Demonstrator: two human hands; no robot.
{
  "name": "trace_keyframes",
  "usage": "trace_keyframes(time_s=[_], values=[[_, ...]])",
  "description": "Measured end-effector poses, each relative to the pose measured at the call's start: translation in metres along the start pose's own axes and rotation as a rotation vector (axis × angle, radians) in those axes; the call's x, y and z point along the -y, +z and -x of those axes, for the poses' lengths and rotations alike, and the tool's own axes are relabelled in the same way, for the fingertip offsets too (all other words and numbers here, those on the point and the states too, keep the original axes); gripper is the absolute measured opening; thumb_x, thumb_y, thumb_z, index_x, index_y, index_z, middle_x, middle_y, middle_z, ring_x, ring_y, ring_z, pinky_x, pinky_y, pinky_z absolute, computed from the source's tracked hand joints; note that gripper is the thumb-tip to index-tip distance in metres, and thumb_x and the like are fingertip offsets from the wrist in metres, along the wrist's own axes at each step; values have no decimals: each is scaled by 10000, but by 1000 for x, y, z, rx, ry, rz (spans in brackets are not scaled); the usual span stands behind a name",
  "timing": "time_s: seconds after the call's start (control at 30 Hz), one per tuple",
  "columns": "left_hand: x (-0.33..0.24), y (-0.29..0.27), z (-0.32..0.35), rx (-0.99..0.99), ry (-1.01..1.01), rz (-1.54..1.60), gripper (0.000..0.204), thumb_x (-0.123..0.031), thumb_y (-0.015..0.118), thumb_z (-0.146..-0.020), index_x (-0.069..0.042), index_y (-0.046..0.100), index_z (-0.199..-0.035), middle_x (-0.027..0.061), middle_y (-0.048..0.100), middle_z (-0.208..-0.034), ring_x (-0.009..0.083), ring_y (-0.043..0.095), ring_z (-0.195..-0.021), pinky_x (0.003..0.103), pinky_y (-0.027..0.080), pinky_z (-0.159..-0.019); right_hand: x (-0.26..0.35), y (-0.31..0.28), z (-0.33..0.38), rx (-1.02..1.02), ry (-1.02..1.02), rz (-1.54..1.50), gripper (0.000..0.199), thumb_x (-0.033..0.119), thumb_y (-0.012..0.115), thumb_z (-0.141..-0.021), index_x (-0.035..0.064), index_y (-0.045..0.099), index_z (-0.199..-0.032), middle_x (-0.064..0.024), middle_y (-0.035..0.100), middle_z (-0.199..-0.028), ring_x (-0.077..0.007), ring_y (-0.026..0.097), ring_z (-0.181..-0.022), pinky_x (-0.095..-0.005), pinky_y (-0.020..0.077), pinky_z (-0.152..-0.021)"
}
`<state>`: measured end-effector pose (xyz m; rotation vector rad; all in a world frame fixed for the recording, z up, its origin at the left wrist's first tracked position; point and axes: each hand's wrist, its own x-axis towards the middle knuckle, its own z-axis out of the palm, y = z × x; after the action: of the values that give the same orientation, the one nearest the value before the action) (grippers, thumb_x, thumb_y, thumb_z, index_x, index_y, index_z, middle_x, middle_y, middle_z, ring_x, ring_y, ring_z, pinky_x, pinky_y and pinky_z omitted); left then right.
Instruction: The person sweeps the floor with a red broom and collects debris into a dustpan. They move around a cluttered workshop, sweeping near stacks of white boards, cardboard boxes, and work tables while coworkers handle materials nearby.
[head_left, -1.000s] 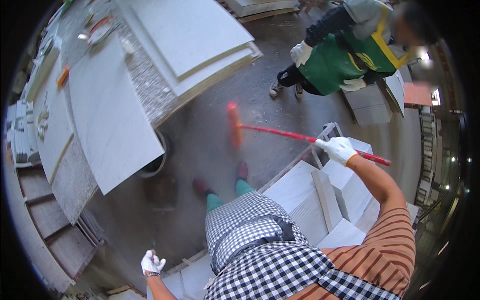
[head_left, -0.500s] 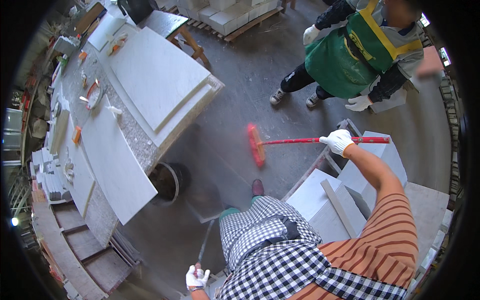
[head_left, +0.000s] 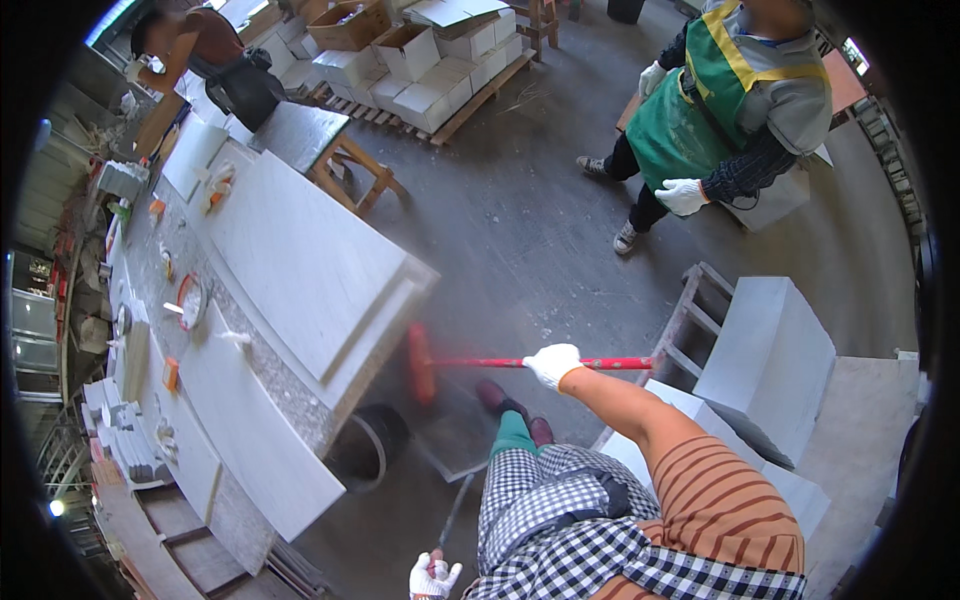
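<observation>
- My left hand, white-gloved, nearest the lower edge: fingers curled around the grip of a long-handled dustpan; the thumb stands away from them.
- Dustpan, long axis: the shaft runs ahead from my left hand, leaning slightly right, to a dark pan on the floor, just left of my shoes.
- My right hand, white-gloved, farther out: closed around the red pole of the broom, back of the hand upward; the finger undersides are hidden.
- Broom, long axis: nearly left to right, across the line of the dustpan shaft. The brush end lies left of my right hand; the pole's free end extends right.
- Key relation: the pan lies between my left hand and the blurred broom head. I cannot tell whether the bristles touch the floor.
- Beyond the broom head, at left: the slab-laden table.
</observation>
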<state>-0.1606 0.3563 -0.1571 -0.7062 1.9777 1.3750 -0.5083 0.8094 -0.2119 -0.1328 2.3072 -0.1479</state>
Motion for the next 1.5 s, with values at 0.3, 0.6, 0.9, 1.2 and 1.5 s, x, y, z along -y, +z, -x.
trace_keyframes(time_s=[0.3,0.6,0.9,1.2,1.5], values=[[-84,-5,-64,15,-364,487,144,-101,482,-1020,-33,599,-1068,20,586,-854,110,523,-705,250,527,-678,-151,-78,72,-52,250,101,355,237,449,-987,289,610,-1298,-126,716,-974,-331,712,-873,-469,550,-700],[-127,5,-145,-77,-697,772,326,-368,562,-1002,-75,611,-1137,21,547,-712,171,536,-631,356,516,-591,-117,-88,34,-71,122,-214,404,278,454,-954,293,532,-1351,-173,705,-1036,-379,694,-919,-489,539,-763],[-228,65,-157,-141,-711,738,186,-303,637,-936,-138,659,-1019,6,526,-698,196,511,-600,525,535,-760,-226,-91,-26,81,230,-280,412,452,377,-1009,371,545,-1376,-167,699,-1111,-373,689,-970,-471,530,-828],[-218,140,-236,-128,-610,1089,249,-324,406,-1011,-164,590,-1061,9,629,-926,202,520,-879,542,403,-1009,-364,-177,43,-73,245,-206,392,323,564,-925,269,596,-1312,-197,701,-929,-410,679,-866,-525,519,-753],[-290,212,-288,-426,-759,1854,357,-314,353,-1046,-133,537,-798,52,525,-544,235,506,-422,639,485,-947,-333,-216,-87,35,274,-437,519,240,577,-947,262,481,-1456,-149,697,-890,-292,714,-792,-445,602,-659]])
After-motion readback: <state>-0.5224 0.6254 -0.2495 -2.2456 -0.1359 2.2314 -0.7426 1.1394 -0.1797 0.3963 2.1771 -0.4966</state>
